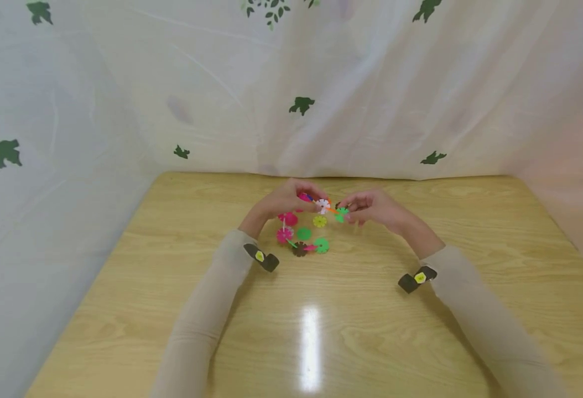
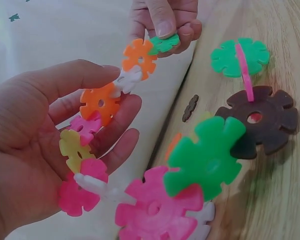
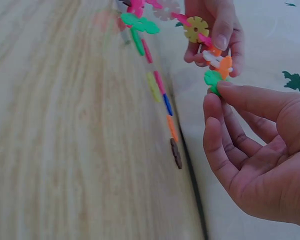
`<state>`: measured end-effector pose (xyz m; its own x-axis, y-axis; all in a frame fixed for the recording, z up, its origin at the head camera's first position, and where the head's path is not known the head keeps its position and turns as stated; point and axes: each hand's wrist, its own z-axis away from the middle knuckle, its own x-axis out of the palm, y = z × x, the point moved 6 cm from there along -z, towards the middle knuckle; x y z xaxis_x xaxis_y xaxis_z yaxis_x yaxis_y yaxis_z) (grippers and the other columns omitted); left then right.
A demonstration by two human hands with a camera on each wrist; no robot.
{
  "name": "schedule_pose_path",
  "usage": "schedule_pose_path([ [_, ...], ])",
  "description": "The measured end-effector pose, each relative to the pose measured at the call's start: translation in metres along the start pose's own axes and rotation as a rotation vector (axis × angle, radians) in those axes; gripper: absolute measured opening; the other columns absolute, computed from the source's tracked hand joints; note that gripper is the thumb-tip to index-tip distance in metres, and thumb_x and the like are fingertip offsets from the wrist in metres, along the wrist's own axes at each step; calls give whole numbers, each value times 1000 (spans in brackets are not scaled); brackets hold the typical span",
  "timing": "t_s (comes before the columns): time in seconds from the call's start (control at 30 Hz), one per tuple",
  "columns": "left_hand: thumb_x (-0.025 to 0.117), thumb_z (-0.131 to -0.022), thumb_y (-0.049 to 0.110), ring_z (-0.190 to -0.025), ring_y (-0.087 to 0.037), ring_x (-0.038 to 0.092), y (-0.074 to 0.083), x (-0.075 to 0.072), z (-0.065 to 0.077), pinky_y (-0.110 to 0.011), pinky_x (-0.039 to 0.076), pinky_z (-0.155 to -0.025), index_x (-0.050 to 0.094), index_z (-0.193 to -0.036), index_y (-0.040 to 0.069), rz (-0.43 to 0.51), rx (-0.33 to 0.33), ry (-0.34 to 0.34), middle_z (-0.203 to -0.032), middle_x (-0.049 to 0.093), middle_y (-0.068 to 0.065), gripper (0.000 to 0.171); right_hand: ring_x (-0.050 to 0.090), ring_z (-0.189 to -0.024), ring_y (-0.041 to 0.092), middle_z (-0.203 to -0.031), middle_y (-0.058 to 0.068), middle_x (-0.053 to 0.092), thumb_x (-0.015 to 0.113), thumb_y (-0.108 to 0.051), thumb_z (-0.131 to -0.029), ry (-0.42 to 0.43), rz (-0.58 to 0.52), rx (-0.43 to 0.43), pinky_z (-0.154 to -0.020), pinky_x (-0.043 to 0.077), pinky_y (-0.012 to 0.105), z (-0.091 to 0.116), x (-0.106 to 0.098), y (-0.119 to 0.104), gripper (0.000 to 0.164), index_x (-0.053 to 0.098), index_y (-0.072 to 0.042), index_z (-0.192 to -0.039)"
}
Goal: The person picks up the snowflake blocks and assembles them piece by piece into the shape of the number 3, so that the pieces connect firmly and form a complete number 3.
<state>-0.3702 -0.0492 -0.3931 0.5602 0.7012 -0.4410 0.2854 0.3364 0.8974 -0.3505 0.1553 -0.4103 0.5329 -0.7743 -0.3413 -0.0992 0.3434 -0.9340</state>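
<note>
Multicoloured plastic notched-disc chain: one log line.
left hand: holds chain; right hand: pinches green plastic notched disc at chain's end; surface: wooden table

Under the left hand and the right hand we see a wood-grained worktop, a bright reflection lying on it to the near side of both. Beyond the hands we find a pale, creased cloth bearing dark green birdlike shapes and, farther up, a leafy sprig.

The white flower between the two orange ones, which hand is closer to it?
Left. The left hand holds an orange flower joined to the white flower; the right hand is farther along, pinching a green flower past the other orange flower.
</note>
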Motion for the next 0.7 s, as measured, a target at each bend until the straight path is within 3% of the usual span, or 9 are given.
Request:
schedule_pose_path([
  [0.27, 77, -91, 12, -108, -21, 67, 3, -1, 7, -30, 58, -93, 68, -126, -1, -21, 9, -1, -121, 72, -10, 38, 66, -77, 19, -86, 2, 70, 71, -4, -93, 42, -17, -39, -66, 59, 32, 1, 11, 0, 26, 66, 5, -117],
  [0.43, 75, -92, 12, -103, -24, 67, 3, -7, 15, -51, 58, -94, 66, -127, -2, 48, 6, 57, -121, 70, -16, 39, 64, -76, 16, -86, 2, 69, 72, -4, -93, 76, -42, -28, -65, 58, 29, 3, 17, 0, 27, 65, 5, -117],
  [0.53, 76, -92, 11, -104, -26, 67, 3, -16, 21, -52, 58, -94, 68, -124, 1, 85, 19, 158, -122, 69, -17, 34, 64, -75, 15, -86, 2, 69, 72, -4, -93, 99, -52, -13, -66, 57, 28, 4, 18, -1, 29, 64, 6, -118],
  [0.7, 76, -90, 6, -113, -31, 66, 10, -33, 36, -36, 56, -100, 70, -117, -2, 123, 86, 409, -120, 70, -19, 29, 64, -74, 14, -85, 0, 68, 71, -3, -93, 123, -72, -1, -67, 57, 26, 3, 22, -2, 31, 62, 8, -121],
])
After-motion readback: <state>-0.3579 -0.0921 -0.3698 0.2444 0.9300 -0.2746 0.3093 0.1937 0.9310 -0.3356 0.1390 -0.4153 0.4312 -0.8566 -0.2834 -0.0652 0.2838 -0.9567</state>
